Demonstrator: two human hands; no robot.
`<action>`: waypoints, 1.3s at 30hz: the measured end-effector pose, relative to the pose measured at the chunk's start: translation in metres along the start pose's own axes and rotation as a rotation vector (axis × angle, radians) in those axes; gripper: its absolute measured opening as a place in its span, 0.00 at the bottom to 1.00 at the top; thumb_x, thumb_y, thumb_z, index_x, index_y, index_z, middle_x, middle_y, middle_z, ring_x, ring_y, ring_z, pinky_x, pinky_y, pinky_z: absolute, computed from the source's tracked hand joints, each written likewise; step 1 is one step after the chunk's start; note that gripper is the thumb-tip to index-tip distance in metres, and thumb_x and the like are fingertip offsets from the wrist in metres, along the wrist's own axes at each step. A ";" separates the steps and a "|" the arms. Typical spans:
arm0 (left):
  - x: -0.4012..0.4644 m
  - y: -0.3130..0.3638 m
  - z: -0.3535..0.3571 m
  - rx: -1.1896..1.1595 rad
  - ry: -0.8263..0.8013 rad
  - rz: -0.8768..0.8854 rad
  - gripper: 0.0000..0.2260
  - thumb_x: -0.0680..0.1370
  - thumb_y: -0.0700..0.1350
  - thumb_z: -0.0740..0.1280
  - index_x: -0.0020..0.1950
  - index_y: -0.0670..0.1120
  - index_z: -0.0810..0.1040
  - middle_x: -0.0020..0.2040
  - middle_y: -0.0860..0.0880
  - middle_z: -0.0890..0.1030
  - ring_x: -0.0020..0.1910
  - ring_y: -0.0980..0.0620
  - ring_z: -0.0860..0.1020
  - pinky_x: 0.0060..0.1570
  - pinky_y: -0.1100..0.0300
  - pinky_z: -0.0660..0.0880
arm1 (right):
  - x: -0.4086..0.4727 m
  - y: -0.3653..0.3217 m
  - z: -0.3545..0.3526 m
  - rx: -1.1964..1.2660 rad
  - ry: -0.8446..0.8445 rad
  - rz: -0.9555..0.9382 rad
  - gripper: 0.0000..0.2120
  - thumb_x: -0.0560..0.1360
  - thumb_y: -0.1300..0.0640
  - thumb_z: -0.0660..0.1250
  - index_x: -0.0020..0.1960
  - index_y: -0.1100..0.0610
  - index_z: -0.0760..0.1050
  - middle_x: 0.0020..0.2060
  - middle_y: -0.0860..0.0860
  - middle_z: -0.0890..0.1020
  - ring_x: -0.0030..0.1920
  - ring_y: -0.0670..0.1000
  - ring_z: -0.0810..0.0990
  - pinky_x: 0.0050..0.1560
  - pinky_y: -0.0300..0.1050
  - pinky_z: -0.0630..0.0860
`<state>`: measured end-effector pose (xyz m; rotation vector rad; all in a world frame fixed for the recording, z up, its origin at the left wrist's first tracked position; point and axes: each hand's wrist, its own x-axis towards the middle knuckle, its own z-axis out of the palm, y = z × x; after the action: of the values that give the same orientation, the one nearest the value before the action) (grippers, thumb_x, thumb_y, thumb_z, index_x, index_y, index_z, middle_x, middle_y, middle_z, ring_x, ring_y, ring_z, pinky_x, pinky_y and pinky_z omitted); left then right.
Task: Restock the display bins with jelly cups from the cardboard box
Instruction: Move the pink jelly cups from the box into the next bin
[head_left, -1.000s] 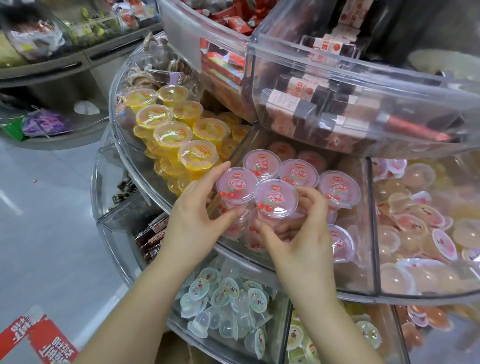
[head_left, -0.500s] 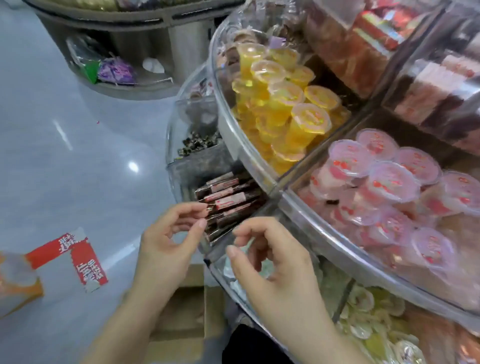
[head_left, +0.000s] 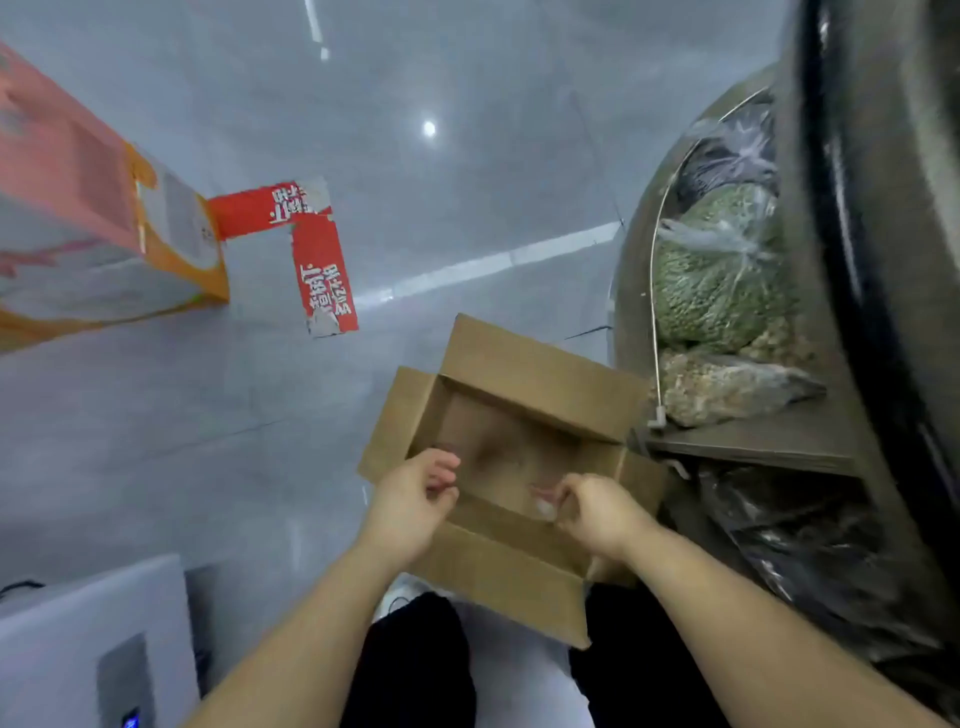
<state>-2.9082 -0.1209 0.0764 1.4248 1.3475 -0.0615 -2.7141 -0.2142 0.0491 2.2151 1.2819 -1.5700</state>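
The view is swinging down from the bins, where both hands were settling pink-lidded cups a second ago, to the open box (head_left: 519, 457) on the floor (head_left: 363, 156). That is reading as one load placed and the person reaching back for another.

The left hand (head_left: 415, 499) is hovering at the box's near-left edge, fingers loosely curled and holding nothing visible. Just right of it and slightly beyond, the box interior is showing bare brown cardboard, blurred by motion; no heap of cups is making itself out there, so the stock is looking low, perhaps nearly gone.

The right hand (head_left: 592, 512) is reaching over the near wall of the box, fingers curled. At its fingertips a pale, translucent shape, probably a cup (head_left: 545, 506), is lying low against the near wall; whether the hand is already pinching it cannot be told.

The bins themselves are out of view, above and to the right of both hands.
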 end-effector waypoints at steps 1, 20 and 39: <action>0.025 -0.020 0.012 -0.047 -0.014 -0.057 0.13 0.74 0.33 0.68 0.56 0.42 0.75 0.47 0.46 0.77 0.48 0.49 0.76 0.43 0.77 0.68 | 0.031 0.009 0.015 -0.006 -0.038 0.054 0.11 0.76 0.55 0.63 0.57 0.57 0.74 0.56 0.56 0.79 0.56 0.56 0.77 0.52 0.43 0.73; 0.211 -0.134 0.125 1.066 -0.100 -0.392 0.22 0.78 0.43 0.58 0.72 0.42 0.63 0.74 0.42 0.57 0.70 0.41 0.58 0.64 0.52 0.64 | 0.233 0.058 0.149 0.305 0.048 0.374 0.13 0.73 0.53 0.67 0.55 0.58 0.77 0.55 0.56 0.81 0.57 0.56 0.79 0.54 0.43 0.75; 0.098 -0.060 0.063 -0.302 -0.253 -0.207 0.21 0.75 0.40 0.69 0.64 0.51 0.65 0.49 0.51 0.77 0.43 0.59 0.77 0.37 0.69 0.75 | 0.095 0.006 0.079 1.208 0.275 0.270 0.24 0.69 0.76 0.66 0.62 0.66 0.65 0.43 0.51 0.79 0.36 0.44 0.77 0.23 0.31 0.72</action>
<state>-2.8795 -0.1168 -0.0513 0.9872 1.2300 -0.1615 -2.7571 -0.2078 -0.0669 3.0948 -0.1447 -2.2914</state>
